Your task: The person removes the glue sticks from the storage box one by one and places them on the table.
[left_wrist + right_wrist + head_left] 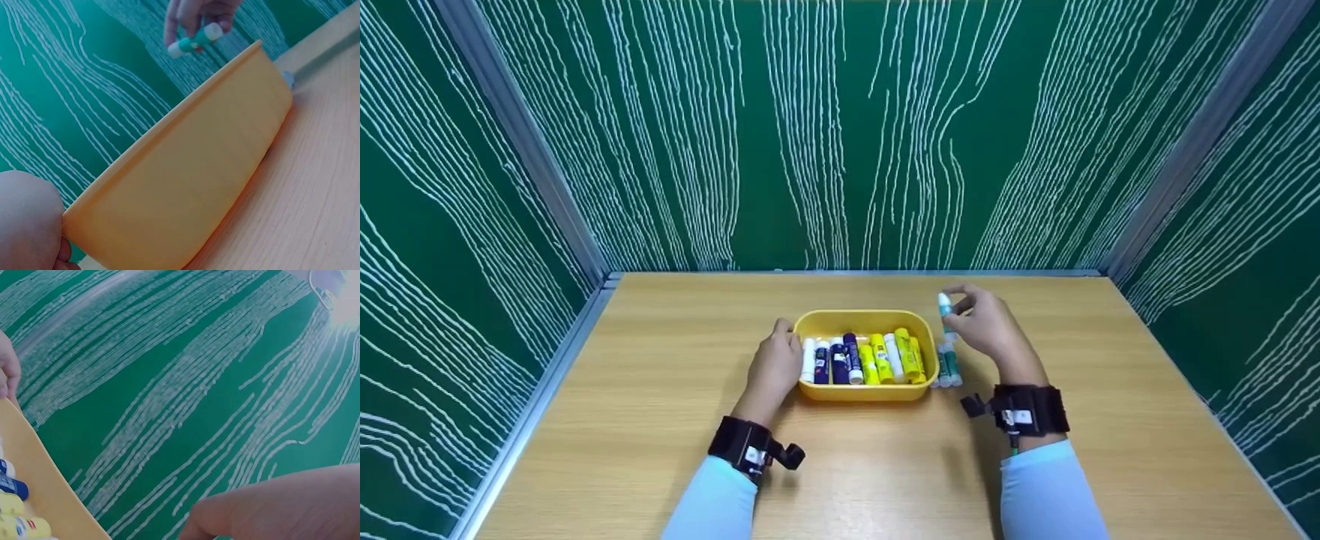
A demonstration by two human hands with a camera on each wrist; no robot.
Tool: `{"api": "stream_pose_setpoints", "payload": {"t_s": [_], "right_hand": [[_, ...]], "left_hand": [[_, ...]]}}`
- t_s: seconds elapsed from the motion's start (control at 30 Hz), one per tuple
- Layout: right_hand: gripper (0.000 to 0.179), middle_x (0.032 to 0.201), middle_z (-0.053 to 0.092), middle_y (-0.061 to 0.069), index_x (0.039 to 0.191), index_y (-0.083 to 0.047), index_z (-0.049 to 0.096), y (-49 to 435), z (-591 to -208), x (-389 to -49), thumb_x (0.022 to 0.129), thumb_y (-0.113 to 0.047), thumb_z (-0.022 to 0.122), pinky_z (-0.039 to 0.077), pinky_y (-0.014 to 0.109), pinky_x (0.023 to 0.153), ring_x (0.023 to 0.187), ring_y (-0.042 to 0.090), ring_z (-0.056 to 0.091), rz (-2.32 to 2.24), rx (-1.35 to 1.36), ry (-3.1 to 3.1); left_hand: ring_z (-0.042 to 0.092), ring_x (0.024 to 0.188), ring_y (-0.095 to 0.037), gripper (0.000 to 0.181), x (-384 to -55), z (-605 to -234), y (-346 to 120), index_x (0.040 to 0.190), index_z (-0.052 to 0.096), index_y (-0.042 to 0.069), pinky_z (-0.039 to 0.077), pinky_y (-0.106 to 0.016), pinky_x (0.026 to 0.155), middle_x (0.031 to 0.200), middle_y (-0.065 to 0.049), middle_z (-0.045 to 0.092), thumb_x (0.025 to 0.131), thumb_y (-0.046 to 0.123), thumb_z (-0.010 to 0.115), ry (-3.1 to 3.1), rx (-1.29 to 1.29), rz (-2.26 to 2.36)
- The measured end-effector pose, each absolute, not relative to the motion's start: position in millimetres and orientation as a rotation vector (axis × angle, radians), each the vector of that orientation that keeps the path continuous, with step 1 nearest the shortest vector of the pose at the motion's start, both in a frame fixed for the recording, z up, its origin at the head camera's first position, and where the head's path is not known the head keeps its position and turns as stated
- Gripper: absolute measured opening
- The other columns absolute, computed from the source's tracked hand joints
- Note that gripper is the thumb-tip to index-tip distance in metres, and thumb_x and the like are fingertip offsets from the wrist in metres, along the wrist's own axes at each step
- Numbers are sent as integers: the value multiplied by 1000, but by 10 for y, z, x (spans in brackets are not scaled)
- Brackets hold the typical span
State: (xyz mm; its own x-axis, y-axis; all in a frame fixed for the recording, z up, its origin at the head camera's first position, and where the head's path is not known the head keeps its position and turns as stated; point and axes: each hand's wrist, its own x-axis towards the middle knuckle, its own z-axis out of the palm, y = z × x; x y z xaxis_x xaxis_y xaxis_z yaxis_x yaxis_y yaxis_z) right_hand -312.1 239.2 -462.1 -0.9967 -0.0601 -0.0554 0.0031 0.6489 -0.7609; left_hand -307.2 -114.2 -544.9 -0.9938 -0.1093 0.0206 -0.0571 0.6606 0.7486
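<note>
The pale wood-grained table (645,390) has a straight far edge. Midway between its left and right edges, nearer the far one, sits a yellow tub (864,393), its long sides parallel to that edge. Just beside the tub, toward the right edge, green-and-white glue sticks (952,365) lie side by side.

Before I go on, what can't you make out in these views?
Head: print on the sticks in the bin, too small to read.
Head: exact count of the green sticks, too small and crowded beside the bin.
Left wrist: the bin's contents, blocked by its wall.
Right wrist: part of the right hand, cut off by the bottom edge; the held stick is out of frame.
</note>
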Motion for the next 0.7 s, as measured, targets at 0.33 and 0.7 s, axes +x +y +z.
{"api": "stream_pose_setpoints", "payload": {"t_s": [0.33, 0.7], "right_hand": [[57, 138, 69, 28, 161, -8, 55, 2654, -4729, -3124, 107, -20, 70, 63, 51, 100, 110, 33, 72, -1204, 54, 2689], [57, 126, 73, 24, 156, -3, 59, 2796, -4941, -3177, 102, -14, 75, 65, 43, 92, 103, 33, 73, -1156, 116, 2629]], "left_hand": [[77, 125, -36, 37, -3064, -5439, -1138, 153, 57, 9, 63, -56, 107, 141, -24, 76, 122, 25, 46, -2806, 147, -1286], [78, 120, -41, 35, -3071, -5471, -1168, 149, 58, 7, 64, -60, 100, 135, -28, 77, 120, 24, 48, -2798, 103, -1231]]}}
